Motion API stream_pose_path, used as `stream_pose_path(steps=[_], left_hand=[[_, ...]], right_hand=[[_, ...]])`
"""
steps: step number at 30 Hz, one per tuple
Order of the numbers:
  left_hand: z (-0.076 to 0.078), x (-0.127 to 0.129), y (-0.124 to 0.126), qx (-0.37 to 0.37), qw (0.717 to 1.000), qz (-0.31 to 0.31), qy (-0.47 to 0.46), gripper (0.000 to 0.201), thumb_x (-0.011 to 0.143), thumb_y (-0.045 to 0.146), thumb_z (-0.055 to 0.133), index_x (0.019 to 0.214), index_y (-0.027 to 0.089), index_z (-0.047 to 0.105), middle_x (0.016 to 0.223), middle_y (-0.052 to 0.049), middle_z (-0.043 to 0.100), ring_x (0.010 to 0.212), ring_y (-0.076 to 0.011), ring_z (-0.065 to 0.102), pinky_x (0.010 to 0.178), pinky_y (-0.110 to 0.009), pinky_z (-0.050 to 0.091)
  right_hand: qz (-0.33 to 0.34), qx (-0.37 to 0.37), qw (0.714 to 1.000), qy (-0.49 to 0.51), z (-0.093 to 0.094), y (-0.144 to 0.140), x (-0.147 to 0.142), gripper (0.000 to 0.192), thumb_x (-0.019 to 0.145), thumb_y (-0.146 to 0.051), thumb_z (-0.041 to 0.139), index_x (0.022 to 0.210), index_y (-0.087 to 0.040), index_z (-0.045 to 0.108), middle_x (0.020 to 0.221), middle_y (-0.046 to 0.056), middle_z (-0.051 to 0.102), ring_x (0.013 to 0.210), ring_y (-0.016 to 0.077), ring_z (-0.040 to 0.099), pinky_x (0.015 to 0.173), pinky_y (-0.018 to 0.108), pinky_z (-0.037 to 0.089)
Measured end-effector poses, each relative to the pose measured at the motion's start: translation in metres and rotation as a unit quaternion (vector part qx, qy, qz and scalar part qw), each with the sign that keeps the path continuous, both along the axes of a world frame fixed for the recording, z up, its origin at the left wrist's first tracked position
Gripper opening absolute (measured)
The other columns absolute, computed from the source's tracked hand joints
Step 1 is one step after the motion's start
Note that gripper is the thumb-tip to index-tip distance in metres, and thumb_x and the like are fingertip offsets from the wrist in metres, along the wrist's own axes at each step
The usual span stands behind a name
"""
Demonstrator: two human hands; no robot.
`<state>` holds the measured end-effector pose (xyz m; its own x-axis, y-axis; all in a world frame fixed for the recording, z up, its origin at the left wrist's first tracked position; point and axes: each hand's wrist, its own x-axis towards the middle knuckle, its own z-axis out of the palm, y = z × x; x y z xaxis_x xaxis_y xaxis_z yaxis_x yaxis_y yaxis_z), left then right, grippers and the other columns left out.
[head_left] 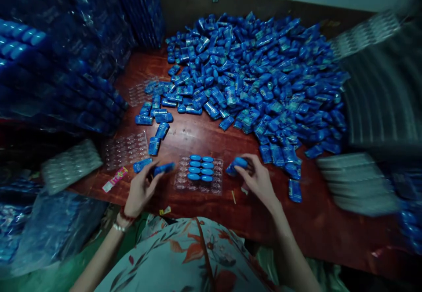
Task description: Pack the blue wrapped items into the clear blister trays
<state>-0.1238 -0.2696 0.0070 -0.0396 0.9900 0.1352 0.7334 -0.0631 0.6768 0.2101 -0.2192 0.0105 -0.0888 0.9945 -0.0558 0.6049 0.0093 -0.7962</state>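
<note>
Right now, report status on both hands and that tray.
Left hand grip shut on one blue packet. Right hand grip shut on another blue piece. Clear tray between them, eight pieces seated. Nothing blocking.

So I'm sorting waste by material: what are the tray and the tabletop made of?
The tray looks like thin clear moulded plastic: see-through, with glinting pockets. The tabletop looks like red-brown varnished wood or laminate: glossy, with faint grain-like streaks.

Each hand grips a blue packet: left hand (140,189), right hand (259,180). Between them lies a clear tray (198,185) holding 8 blue pieces, on the red table (204,136).
</note>
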Motion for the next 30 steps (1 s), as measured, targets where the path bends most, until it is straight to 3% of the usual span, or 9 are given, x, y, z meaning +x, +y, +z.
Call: stream_pose_path(steps=[3, 7, 12, 16, 19, 23, 26, 28, 30], left_hand=[[0.006, 0.014, -0.035, 0.019, 0.997, -0.078, 0.009, 0.024, 0.087, 0.024, 0.052, 0.111, 0.02, 0.053, 0.095, -0.004, 0.064, 0.08, -0.0135, 0.061, 0.071, -0.023, 0.051], [-0.005, 0.037, -0.036, 0.082, 0.98, -0.175, 0.055, 0.031, 0.09, 0.012, 0.042, 0.119, 0.02, 0.051, 0.106, -0.01, 0.058, 0.096, -0.0162, 0.057, 0.081, -0.026, 0.05], [-0.012, 0.05, -0.016, 0.143, 0.943, -0.269, 0.132, 0.037, 0.091, 0.011, 0.035, 0.126, 0.016, 0.044, 0.093, -0.009, 0.058, 0.083, -0.0164, 0.055, 0.074, -0.029, 0.051], [0.0, 0.063, -0.007, 0.117, 0.909, -0.344, 0.203, 0.031, 0.092, 0.013, 0.031, 0.116, 0.011, 0.05, 0.09, -0.011, 0.057, 0.081, -0.0187, 0.053, 0.071, -0.032, 0.05], [0.005, 0.074, -0.001, 0.096, 0.888, -0.378, 0.244, 0.024, 0.091, 0.013, 0.034, 0.104, 0.01, 0.055, 0.087, -0.01, 0.057, 0.078, -0.0191, 0.052, 0.067, -0.032, 0.049], [0.001, 0.073, 0.001, 0.111, 0.902, -0.341, 0.239, 0.028, 0.091, 0.015, 0.036, 0.114, 0.012, 0.052, 0.097, -0.012, 0.057, 0.082, -0.0197, 0.052, 0.068, -0.033, 0.048], [-0.004, 0.058, -0.004, 0.116, 0.938, -0.268, 0.185, 0.037, 0.091, 0.017, 0.037, 0.127, 0.021, 0.045, 0.112, -0.012, 0.053, 0.089, -0.0191, 0.052, 0.072, -0.032, 0.048], [-0.008, 0.042, -0.008, 0.11, 0.974, -0.155, 0.125, 0.038, 0.091, 0.018, 0.04, 0.127, 0.024, 0.044, 0.115, -0.011, 0.051, 0.095, -0.0185, 0.052, 0.078, -0.032, 0.047], [-0.013, 0.021, -0.011, 0.11, 0.991, 0.006, 0.071, 0.032, 0.09, 0.02, 0.043, 0.122, 0.022, 0.048, 0.111, -0.01, 0.05, 0.099, -0.0191, 0.051, 0.084, -0.034, 0.046]], right_hand=[[-0.009, -0.012, 0.997, 0.075, -0.004, -0.048, -0.008, 0.023, 0.082, -0.034, 0.058, 0.1, -0.022, 0.052, 0.088, 0.004, 0.063, 0.075, 0.0158, 0.063, 0.064, 0.028, 0.053], [0.064, 0.111, 0.991, 0.049, -0.021, -0.077, -0.036, 0.018, 0.086, -0.021, 0.051, 0.104, -0.023, 0.055, 0.1, 0.007, 0.064, 0.092, 0.0178, 0.062, 0.078, 0.033, 0.054], [0.2, 0.258, 0.93, -0.171, -0.017, -0.07, -0.05, 0.029, 0.088, -0.008, 0.039, 0.111, -0.015, 0.056, 0.096, 0.01, 0.063, 0.085, 0.0168, 0.06, 0.073, 0.029, 0.051], [0.279, 0.256, 0.873, -0.306, 0.007, -0.057, -0.063, 0.026, 0.089, -0.009, 0.038, 0.103, -0.012, 0.06, 0.08, 0.008, 0.06, 0.072, 0.0167, 0.056, 0.063, 0.029, 0.046], [0.299, 0.251, 0.852, -0.348, 0.014, -0.05, -0.075, 0.022, 0.086, -0.007, 0.042, 0.095, -0.015, 0.061, 0.076, 0.006, 0.058, 0.069, 0.0163, 0.054, 0.061, 0.028, 0.042], [0.274, 0.262, 0.845, -0.376, 0.012, -0.051, -0.076, 0.025, 0.087, -0.008, 0.042, 0.101, -0.016, 0.062, 0.075, 0.005, 0.06, 0.066, 0.0154, 0.054, 0.059, 0.027, 0.039], [0.246, 0.261, 0.854, -0.377, 0.017, -0.055, -0.067, 0.028, 0.092, -0.021, 0.042, 0.114, -0.019, 0.058, 0.073, 0.004, 0.061, 0.06, 0.0147, 0.054, 0.058, 0.027, 0.037], [0.229, 0.259, 0.872, -0.345, 0.024, -0.05, -0.062, 0.029, 0.093, -0.028, 0.043, 0.117, -0.021, 0.057, 0.072, 0.002, 0.062, 0.058, 0.0134, 0.054, 0.057, 0.026, 0.037], [0.218, 0.251, 0.896, -0.294, 0.03, -0.034, -0.066, 0.028, 0.092, -0.029, 0.044, 0.116, -0.022, 0.058, 0.075, 0.001, 0.063, 0.061, 0.0126, 0.057, 0.058, 0.025, 0.039]])
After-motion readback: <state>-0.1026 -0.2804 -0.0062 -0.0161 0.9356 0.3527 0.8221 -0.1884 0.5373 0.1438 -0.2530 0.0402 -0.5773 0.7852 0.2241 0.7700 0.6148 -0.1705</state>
